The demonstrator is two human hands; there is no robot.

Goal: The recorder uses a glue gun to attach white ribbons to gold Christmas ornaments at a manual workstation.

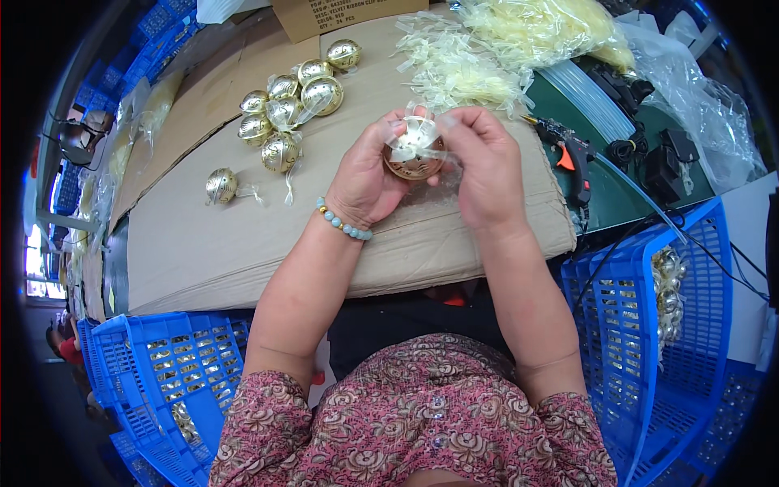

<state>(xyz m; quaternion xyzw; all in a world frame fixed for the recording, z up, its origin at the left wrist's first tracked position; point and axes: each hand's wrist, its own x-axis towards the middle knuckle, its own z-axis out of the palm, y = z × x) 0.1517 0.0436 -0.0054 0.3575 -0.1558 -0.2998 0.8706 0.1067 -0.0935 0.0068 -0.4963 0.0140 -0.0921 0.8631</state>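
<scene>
Nearest, blue mesh crates stand either side of the person's lap: a left crate and a right crate, their rims close to the elbows. Beyond runs the front edge of a cardboard sheet covering much of a green bench. Above it, a shiny gold ball is held up between both hands. The left hand has its grip cupped around the ball's side; the right hand has its grip pinched nearly together at the upper right, apparently on clear film, though fingertips hide the contact. The ball looks light, hard and slippery, best cradled round its middle; the film looks soft. A black glue gun lies to the right, limiting movement there; leftward, the cardboard offers more room. Farther off are clustered gold balls and a pile of clear strips.
</scene>
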